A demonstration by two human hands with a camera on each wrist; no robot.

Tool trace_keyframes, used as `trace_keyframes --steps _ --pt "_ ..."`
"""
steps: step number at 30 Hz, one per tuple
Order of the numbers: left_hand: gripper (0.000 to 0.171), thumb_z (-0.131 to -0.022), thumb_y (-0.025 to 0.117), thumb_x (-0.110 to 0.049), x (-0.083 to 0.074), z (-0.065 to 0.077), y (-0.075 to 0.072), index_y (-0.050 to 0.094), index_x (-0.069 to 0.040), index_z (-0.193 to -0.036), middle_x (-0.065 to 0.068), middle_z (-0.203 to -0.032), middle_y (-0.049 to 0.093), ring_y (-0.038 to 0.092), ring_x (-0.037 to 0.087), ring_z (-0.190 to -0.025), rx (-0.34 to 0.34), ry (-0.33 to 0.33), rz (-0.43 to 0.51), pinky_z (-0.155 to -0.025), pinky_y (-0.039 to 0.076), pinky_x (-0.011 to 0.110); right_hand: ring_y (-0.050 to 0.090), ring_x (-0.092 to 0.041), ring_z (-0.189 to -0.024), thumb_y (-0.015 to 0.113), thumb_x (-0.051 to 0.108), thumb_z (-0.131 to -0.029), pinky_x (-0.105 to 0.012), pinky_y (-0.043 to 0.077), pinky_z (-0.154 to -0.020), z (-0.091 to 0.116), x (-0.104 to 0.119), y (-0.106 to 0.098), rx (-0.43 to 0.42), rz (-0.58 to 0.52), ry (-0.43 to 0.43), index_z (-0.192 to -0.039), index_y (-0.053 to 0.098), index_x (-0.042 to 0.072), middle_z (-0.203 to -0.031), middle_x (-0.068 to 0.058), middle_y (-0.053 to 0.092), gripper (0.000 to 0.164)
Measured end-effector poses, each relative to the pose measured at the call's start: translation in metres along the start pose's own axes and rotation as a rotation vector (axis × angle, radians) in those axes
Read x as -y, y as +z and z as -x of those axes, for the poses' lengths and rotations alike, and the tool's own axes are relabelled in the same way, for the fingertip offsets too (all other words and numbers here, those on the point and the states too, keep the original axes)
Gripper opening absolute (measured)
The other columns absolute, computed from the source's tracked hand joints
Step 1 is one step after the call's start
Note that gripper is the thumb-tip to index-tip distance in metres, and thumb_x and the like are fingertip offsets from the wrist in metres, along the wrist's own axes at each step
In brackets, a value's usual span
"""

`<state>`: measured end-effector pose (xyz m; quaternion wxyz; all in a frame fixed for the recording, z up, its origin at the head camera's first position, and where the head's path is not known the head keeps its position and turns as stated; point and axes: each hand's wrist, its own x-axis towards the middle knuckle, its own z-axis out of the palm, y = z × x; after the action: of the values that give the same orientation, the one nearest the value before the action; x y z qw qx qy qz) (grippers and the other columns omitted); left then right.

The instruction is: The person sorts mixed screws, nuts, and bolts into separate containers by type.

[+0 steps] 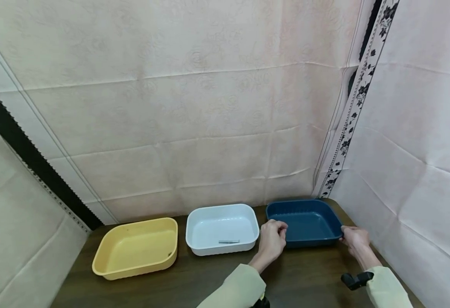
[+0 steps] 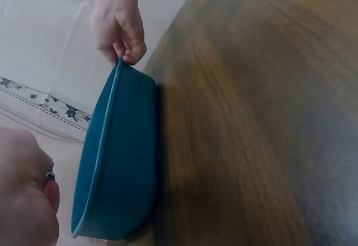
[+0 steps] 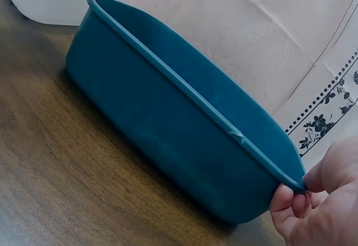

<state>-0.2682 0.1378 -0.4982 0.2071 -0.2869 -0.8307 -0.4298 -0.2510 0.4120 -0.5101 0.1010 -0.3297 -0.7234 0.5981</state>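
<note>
My right hand (image 1: 355, 239) pinches the near right corner of the dark blue tub (image 1: 305, 243); in the right wrist view the thumb lies over the rim and the curled fingers beneath it. The left hand (image 1: 272, 239) is over the tub's left end, fingers curled inward. Between its thumb and fingers the left wrist view shows the tip of a small silvery metal piece (image 2: 50, 175); the rest is hidden by the hand. Just left of this hand stands a white tub (image 1: 222, 229) with a thin silvery rod (image 1: 229, 242) lying on its floor.
A yellow tub (image 1: 136, 246) stands at the left, with a small dark spot (image 1: 169, 254) near its right corner. All three tubs are in a row on a dark wooden table (image 1: 194, 282). Pale cloth (image 1: 209, 107) hangs behind and at both sides.
</note>
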Motion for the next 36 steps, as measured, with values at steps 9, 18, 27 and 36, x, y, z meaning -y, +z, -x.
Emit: trace_keyframes --steps 9,18,27,36 --pt "0.011 -0.089 0.072 0.001 0.004 -0.008 0.010 0.079 -0.008 -0.088 -0.001 -0.082 0.070 0.062 0.008 -0.078 -0.015 -0.003 -0.059 -0.068 0.052 0.014 0.059 -0.011 -0.058 0.051 0.009 -0.099 -0.026 0.039 -0.046 -0.001 0.002 0.005 -0.005 -0.021 -0.012 -0.131 0.051 -0.017 -0.088 -0.014 0.057 0.041" --pt "0.007 -0.089 0.074 -0.002 0.009 -0.008 0.016 0.078 -0.006 -0.092 0.001 -0.084 0.069 0.062 0.009 -0.080 -0.026 -0.035 -0.053 -0.070 0.053 0.015 0.058 -0.013 -0.059 0.049 0.010 -0.100 -0.027 0.040 -0.049 0.000 0.001 0.007 0.015 -0.004 -0.018 -0.127 0.051 -0.018 -0.082 -0.012 0.058 0.039" --pt "0.011 -0.088 0.077 -0.006 0.015 0.004 0.003 0.077 -0.004 -0.099 0.003 -0.088 0.064 0.062 0.007 -0.078 -0.043 -0.077 0.021 -0.070 0.053 0.014 0.058 -0.012 -0.060 0.049 0.012 -0.101 -0.026 0.036 -0.047 -0.002 0.007 0.014 0.044 0.009 -0.011 -0.131 0.050 -0.015 -0.081 -0.008 0.057 0.041" --pt "0.008 -0.089 0.074 -0.008 0.017 0.029 -0.039 0.077 -0.005 -0.095 0.000 -0.084 0.064 0.058 0.010 -0.076 -0.093 -0.077 -0.001 -0.067 0.049 0.019 0.059 -0.012 -0.060 0.050 0.014 -0.102 -0.027 0.045 -0.055 -0.008 0.010 0.009 0.066 -0.013 -0.018 -0.128 0.049 -0.017 -0.080 -0.008 0.056 0.040"
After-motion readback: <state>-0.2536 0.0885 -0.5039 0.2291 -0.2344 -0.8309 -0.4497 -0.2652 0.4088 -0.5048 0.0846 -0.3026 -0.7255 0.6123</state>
